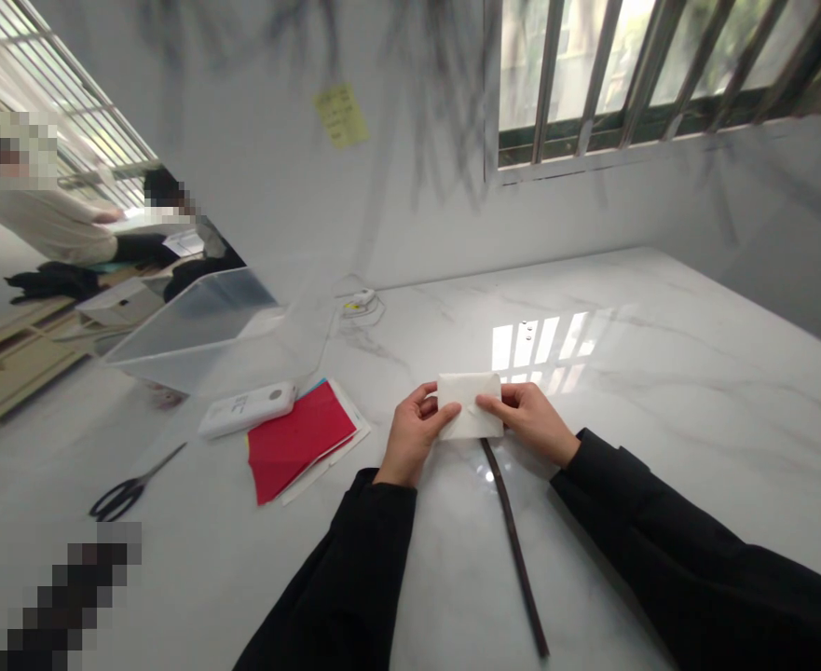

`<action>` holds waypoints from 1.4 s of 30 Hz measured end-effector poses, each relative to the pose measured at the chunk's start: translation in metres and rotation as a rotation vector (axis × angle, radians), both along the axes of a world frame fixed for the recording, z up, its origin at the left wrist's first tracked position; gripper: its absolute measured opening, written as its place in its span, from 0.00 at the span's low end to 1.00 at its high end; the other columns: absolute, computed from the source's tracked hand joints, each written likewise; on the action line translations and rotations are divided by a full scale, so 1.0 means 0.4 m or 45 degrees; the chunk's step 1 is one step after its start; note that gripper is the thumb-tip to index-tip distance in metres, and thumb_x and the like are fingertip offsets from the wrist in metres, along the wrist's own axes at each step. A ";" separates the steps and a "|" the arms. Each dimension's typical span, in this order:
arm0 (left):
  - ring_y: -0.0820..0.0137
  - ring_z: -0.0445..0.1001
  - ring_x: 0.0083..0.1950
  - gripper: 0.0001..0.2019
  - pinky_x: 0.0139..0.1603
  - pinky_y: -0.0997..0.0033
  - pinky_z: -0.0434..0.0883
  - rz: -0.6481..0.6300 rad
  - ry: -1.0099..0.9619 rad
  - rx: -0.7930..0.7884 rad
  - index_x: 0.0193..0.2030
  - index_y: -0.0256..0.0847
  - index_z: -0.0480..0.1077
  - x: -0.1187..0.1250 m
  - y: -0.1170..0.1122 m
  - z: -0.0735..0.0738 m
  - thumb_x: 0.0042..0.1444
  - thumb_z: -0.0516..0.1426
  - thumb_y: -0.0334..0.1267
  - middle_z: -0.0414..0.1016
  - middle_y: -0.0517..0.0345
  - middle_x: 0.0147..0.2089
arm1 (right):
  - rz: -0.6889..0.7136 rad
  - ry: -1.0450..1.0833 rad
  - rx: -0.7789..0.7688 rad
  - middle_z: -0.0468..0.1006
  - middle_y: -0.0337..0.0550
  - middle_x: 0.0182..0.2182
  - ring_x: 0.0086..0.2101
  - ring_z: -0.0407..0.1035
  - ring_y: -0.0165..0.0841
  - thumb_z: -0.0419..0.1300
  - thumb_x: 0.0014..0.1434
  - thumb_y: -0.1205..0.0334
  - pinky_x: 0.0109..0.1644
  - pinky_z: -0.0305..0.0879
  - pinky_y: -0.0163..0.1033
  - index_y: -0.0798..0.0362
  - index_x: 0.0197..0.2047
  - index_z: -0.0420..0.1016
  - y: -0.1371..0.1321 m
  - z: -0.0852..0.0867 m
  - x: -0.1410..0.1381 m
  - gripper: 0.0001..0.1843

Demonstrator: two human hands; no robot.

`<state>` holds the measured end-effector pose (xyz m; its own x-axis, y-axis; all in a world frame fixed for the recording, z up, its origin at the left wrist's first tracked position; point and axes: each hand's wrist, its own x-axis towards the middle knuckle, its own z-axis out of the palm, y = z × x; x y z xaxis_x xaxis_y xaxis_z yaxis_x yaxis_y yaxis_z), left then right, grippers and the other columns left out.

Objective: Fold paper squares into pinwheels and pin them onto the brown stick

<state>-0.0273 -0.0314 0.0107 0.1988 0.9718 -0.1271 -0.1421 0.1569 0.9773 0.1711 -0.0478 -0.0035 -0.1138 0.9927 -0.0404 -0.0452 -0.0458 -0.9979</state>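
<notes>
Between my two hands is a small cream-white rectangle of folded paper (467, 387), held up just above the table. My left hand (416, 431) pinches its left side, thumb on the front and fingers behind. On the right side my right hand (534, 419) grips it the same way, its thumb lying near a small flap or notch in the middle. A thin dark brown strip (512, 531) lies on the table below the paper and runs toward me; its far end goes out of sight at the paper's lower edge. Whether it touches the paper I cannot tell.
To the left lie red sheets (302, 443) on white ones, a white oblong device (249, 410) and black-handled scissors (134, 486). Behind them stands a clear plastic bin (193, 335). A white cable (362, 300) rests by the wall. Two people sit at the far left.
</notes>
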 end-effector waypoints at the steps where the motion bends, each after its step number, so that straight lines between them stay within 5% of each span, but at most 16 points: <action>1: 0.61 0.82 0.43 0.29 0.47 0.65 0.76 -0.004 0.003 0.008 0.53 0.36 0.75 0.000 0.000 -0.001 0.46 0.74 0.45 0.85 0.46 0.45 | 0.009 -0.032 0.005 0.84 0.47 0.33 0.30 0.73 0.35 0.68 0.58 0.40 0.32 0.65 0.38 0.60 0.39 0.85 -0.001 0.000 0.001 0.27; 17: 0.58 0.82 0.48 0.27 0.54 0.59 0.77 -0.068 0.004 0.036 0.51 0.35 0.79 0.005 -0.004 0.003 0.46 0.74 0.45 0.85 0.46 0.48 | -0.010 -0.026 0.033 0.85 0.51 0.35 0.32 0.75 0.38 0.68 0.59 0.40 0.33 0.68 0.38 0.60 0.41 0.85 -0.002 -0.009 -0.003 0.27; 42: 0.60 0.83 0.44 0.26 0.47 0.63 0.78 -0.050 0.070 0.034 0.50 0.36 0.81 0.012 -0.005 0.005 0.46 0.74 0.46 0.86 0.46 0.46 | -0.011 -0.146 0.135 0.84 0.47 0.35 0.33 0.75 0.38 0.67 0.60 0.43 0.36 0.70 0.40 0.56 0.40 0.85 0.001 -0.011 -0.005 0.22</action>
<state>-0.0223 -0.0336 0.0125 0.2300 0.9666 -0.1130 -0.0823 0.1350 0.9874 0.1691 -0.0475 -0.0078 -0.1059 0.9930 0.0526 0.0690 0.0601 -0.9958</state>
